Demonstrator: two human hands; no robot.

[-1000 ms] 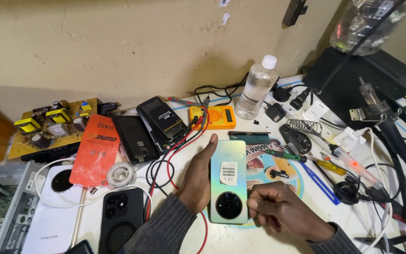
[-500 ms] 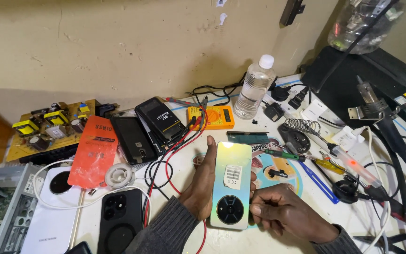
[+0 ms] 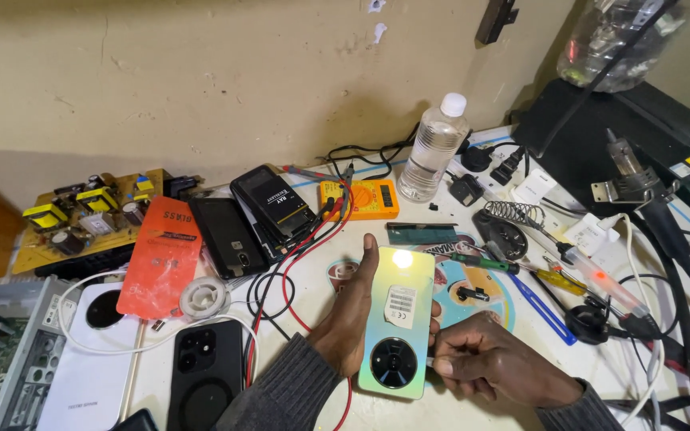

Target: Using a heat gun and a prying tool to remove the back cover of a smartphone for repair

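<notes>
My left hand [image 3: 347, 319] grips a phone [image 3: 395, 319] from its left side, thumb stretched up along the edge. The phone shows its shiny green-gold back, with a white sticker in the middle and a round black camera ring near me. My right hand [image 3: 493, 365] pinches the phone's right edge close to the camera ring. Both hands hold it just above the white table [image 3: 473, 411].
A water bottle [image 3: 434, 148], a yellow multimeter [image 3: 358, 199] with red and black leads, black phones [image 3: 226, 235], an orange packet [image 3: 160, 257], a solder spool [image 3: 204, 298], a white phone back [image 3: 93, 359], a black case [image 3: 205, 375], screwdrivers [image 3: 549, 275], a circuit board [image 3: 85, 215] and a soldering iron [image 3: 640, 187] crowd the table.
The phone has shifted slightly lower and toward me in both hands. My right fingers have slid along its right edge near the camera ring.
</notes>
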